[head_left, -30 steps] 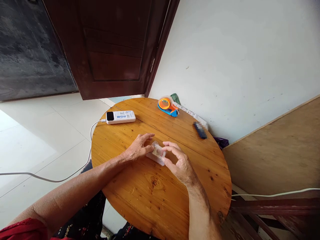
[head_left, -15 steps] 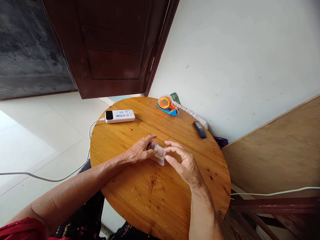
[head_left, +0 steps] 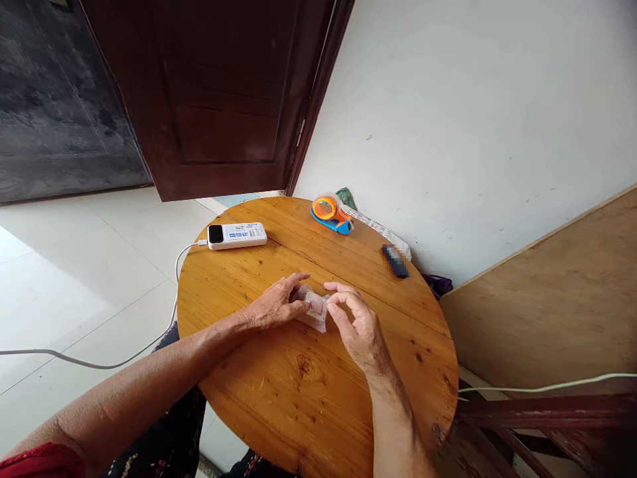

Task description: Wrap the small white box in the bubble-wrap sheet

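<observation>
A small packet in whitish, see-through wrapping [head_left: 316, 311] lies on the round wooden table [head_left: 279, 405], with a pale reddish patch showing through. My left hand [head_left: 279, 302] holds it down from the left, thumb on top and index finger stretched along the far side; the other fingers are partly hidden. At the packet's right edge, thumb and index finger of my right hand [head_left: 359, 325] come together in a pinch. Whether a bit of wrapping or tape is between those fingertips is too small to see.
A white device with a dark screen [head_left: 239, 236] and a cable stands at the back left. An orange and blue tape dispenser [head_left: 331, 214] sits at the far edge, near a printed strip [head_left: 381, 230]. A blurred dark object [head_left: 395, 261] lies to the right.
My right thumb and index finger have closed together at the packet's right edge. My left hand stays on the packet, and the whole view has shifted slightly.
</observation>
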A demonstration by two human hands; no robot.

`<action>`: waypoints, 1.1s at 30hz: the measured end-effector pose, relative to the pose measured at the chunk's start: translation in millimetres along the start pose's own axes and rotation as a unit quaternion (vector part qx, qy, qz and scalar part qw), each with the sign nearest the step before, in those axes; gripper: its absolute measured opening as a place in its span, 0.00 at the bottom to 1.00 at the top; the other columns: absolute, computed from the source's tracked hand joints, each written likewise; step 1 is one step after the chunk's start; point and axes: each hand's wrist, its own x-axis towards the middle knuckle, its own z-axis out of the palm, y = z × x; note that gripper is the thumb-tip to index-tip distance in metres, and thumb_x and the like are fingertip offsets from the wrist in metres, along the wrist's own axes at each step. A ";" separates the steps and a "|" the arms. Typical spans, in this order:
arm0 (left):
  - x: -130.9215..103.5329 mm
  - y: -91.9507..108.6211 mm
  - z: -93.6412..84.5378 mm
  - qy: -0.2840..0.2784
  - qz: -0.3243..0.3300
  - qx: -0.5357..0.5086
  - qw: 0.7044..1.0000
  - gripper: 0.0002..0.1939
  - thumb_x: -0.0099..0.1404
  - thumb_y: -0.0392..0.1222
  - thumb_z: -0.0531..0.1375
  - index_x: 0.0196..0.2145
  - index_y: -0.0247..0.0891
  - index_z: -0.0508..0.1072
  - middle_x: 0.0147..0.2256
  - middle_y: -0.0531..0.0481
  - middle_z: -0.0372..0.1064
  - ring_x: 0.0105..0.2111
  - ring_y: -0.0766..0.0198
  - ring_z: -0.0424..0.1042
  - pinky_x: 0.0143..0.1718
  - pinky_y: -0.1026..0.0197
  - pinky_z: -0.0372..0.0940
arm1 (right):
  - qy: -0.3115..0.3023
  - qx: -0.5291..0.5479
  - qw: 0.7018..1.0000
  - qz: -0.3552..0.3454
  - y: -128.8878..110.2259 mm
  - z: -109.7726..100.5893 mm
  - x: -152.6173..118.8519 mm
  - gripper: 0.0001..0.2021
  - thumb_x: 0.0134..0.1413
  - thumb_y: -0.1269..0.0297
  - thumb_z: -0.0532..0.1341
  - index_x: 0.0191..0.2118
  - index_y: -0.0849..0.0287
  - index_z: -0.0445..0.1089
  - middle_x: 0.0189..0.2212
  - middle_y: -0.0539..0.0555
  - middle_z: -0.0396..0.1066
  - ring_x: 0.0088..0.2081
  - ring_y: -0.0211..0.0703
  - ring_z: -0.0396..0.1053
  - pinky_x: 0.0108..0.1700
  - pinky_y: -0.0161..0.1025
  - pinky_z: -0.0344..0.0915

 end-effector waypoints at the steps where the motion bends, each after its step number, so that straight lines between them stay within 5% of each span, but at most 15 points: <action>1: -0.2 0.3 -0.2 -0.001 0.000 0.005 1.000 0.35 0.61 0.41 0.59 0.64 0.30 0.57 0.39 0.46 0.68 0.37 0.59 0.68 0.42 0.56 0.65 | 0.005 0.003 1.000 0.005 0.6 -2.3 -0.1 0.07 0.64 0.63 0.55 0.33 0.54 0.67 0.48 0.58 0.73 0.53 0.49 0.70 0.56 0.47 0.62; 7: -0.4 -0.2 -0.9 0.001 0.002 -0.009 1.000 0.34 0.61 0.41 0.59 0.63 0.32 0.58 0.42 0.44 0.69 0.40 0.58 0.69 0.44 0.57 0.65 | -0.035 -0.002 0.999 -0.004 4.4 -8.4 -1.9 0.03 0.58 0.64 0.61 0.38 0.53 0.71 0.51 0.57 0.73 0.54 0.50 0.70 0.57 0.48 0.63; 10: -0.4 0.0 -1.7 0.005 0.003 0.005 1.000 0.33 0.61 0.41 0.59 0.63 0.34 0.59 0.44 0.43 0.69 0.41 0.58 0.68 0.45 0.56 0.65 | -0.055 -0.025 0.998 -0.023 5.5 -4.8 -2.7 0.09 0.54 0.68 0.62 0.41 0.52 0.72 0.53 0.56 0.72 0.55 0.51 0.69 0.58 0.49 0.62; 17: 1.0 0.0 0.2 0.004 0.005 -0.014 1.000 0.35 0.58 0.39 0.59 0.62 0.33 0.59 0.39 0.47 0.68 0.36 0.61 0.68 0.38 0.59 0.65 | 0.011 -0.060 0.996 -0.058 5.0 7.4 -0.9 0.07 0.62 0.67 0.56 0.34 0.54 0.70 0.47 0.57 0.75 0.50 0.50 0.71 0.52 0.47 0.64; 24: -5.7 3.5 1.9 -0.025 0.050 -0.047 0.997 0.41 0.52 0.35 0.60 0.64 0.36 0.55 0.43 0.48 0.65 0.37 0.62 0.68 0.40 0.59 0.65 | 0.064 0.064 0.995 0.030 1.7 5.5 -1.6 0.07 0.66 0.60 0.54 0.38 0.54 0.66 0.48 0.58 0.73 0.50 0.48 0.71 0.52 0.45 0.65; 33: -10.4 1.4 10.9 -0.076 0.062 -0.137 0.986 0.48 0.53 0.30 0.60 0.68 0.41 0.47 0.51 0.43 0.64 0.44 0.60 0.67 0.44 0.59 0.64 | 0.132 0.170 0.971 0.099 2.7 1.7 -0.1 0.09 0.65 0.56 0.56 0.36 0.55 0.66 0.36 0.54 0.76 0.38 0.44 0.73 0.44 0.42 0.67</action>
